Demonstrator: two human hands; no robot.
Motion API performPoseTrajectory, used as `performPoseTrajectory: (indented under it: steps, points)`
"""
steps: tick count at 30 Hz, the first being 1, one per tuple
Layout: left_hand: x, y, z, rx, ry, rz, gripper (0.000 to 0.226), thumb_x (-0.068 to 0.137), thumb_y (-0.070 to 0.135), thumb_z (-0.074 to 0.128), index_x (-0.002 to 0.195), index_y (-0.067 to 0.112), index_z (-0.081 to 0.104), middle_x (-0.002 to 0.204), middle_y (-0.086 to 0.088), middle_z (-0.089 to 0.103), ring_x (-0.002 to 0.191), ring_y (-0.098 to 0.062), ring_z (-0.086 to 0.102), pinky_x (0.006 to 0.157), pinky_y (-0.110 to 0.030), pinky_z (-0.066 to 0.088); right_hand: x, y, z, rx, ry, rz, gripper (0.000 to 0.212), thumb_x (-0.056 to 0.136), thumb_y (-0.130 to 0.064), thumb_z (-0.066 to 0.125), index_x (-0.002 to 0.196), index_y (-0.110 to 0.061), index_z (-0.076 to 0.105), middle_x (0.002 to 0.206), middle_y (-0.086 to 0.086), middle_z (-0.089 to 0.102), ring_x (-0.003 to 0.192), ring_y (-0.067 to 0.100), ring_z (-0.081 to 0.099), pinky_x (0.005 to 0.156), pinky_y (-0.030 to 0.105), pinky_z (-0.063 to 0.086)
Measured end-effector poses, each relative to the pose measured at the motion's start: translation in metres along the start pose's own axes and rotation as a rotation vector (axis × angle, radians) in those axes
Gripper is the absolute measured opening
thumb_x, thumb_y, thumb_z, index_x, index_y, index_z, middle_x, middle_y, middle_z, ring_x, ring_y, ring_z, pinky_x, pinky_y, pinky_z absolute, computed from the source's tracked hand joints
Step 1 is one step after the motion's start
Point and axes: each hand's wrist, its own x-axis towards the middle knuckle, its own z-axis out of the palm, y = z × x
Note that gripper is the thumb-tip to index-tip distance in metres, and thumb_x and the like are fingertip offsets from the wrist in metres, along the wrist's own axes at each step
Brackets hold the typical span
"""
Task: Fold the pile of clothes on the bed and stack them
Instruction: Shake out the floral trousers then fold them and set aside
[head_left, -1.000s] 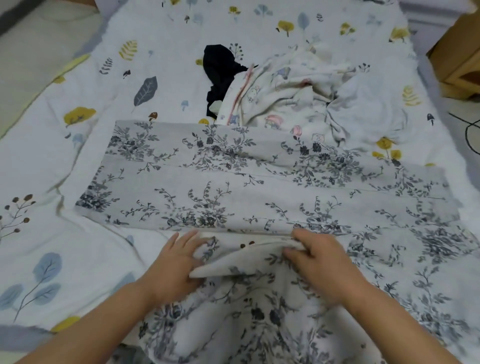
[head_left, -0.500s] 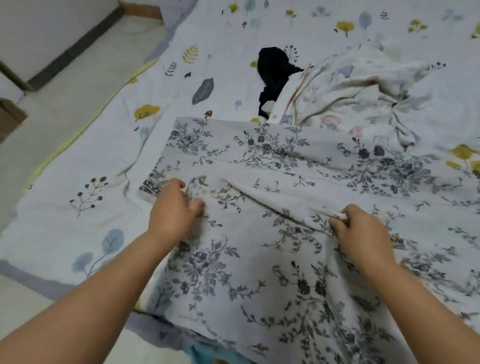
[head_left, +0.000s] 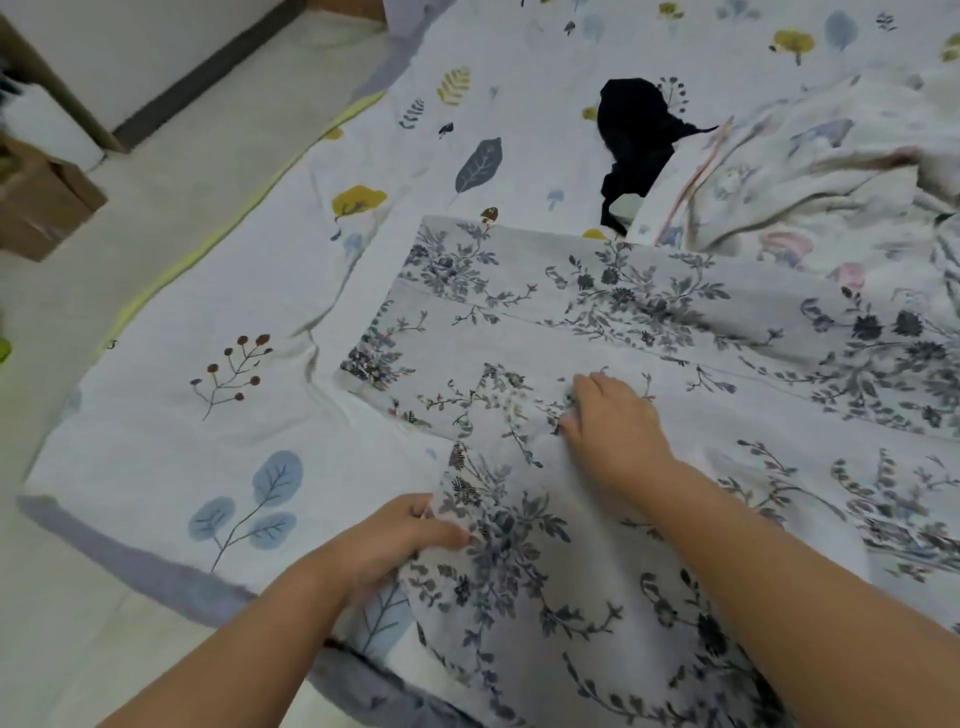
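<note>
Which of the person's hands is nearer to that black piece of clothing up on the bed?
The right hand. It lies on the floral cloth, below the black garment with cloth between them. The left hand grips the cloth's near edge, farther down and left.

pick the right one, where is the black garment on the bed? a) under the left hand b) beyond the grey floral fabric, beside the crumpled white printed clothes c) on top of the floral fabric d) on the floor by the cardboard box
b: the black garment lies on the bedsheet past the far edge of the grey floral fabric, right beside the crumpled white printed clothes, away from both hands.
</note>
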Motion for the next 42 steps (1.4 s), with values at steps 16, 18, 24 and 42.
performPoseTrajectory:
  steps: [16, 18, 24, 42]
  points:
    - [-0.038, -0.006, -0.027, 0.229, -0.009, -0.106, 0.022, 0.086, 0.028, 0.066, 0.1, 0.012, 0.07, 0.093, -0.001, 0.075, 0.09, -0.018, 0.07, 0.085, -0.034, 0.056, 0.045, -0.049, -0.028, 0.323, 0.028, -0.049, 0.037, 0.095, -0.016, 0.052, 0.063, -0.015, 0.033, 0.062, 0.001, 0.042, 0.056, 0.014, 0.039, 0.05, 0.026, 0.028]
    - [-0.05, -0.004, -0.044, 0.219, 0.031, -0.067, 0.015, 0.088, 0.026, 0.064, 0.097, 0.016, 0.071, 0.091, 0.002, 0.075, 0.086, -0.014, 0.071, 0.078, -0.027, 0.057, 0.045, -0.067, -0.039, 0.341, 0.061, -0.121, 0.039, 0.094, -0.018, 0.055, 0.062, -0.019, 0.033, 0.06, 0.0, 0.042, 0.055, 0.015, 0.038, 0.05, 0.027, 0.028]
    - [-0.083, -0.003, -0.129, 0.194, 0.095, -0.087, 0.019, 0.086, 0.025, 0.061, 0.1, 0.015, 0.068, 0.096, 0.001, 0.074, 0.09, -0.014, 0.07, 0.076, -0.023, 0.056, 0.065, -0.157, -0.045, 0.474, 0.206, -0.282, 0.044, 0.092, -0.017, 0.057, 0.058, -0.018, 0.028, 0.057, -0.001, 0.036, 0.054, 0.012, 0.034, 0.052, 0.033, 0.021]
    - [0.026, -0.004, -0.077, 1.308, 0.66, 0.388, 0.068, 0.096, 0.044, 0.028, 0.147, 0.019, -0.01, 0.155, -0.007, -0.017, 0.142, -0.028, -0.016, 0.115, -0.047, -0.002, -0.036, -0.047, 0.056, -0.029, 0.133, 0.328, 0.069, 0.096, -0.053, 0.02, 0.148, -0.023, -0.015, 0.151, 0.008, -0.03, 0.14, 0.025, -0.026, 0.11, 0.054, -0.013]
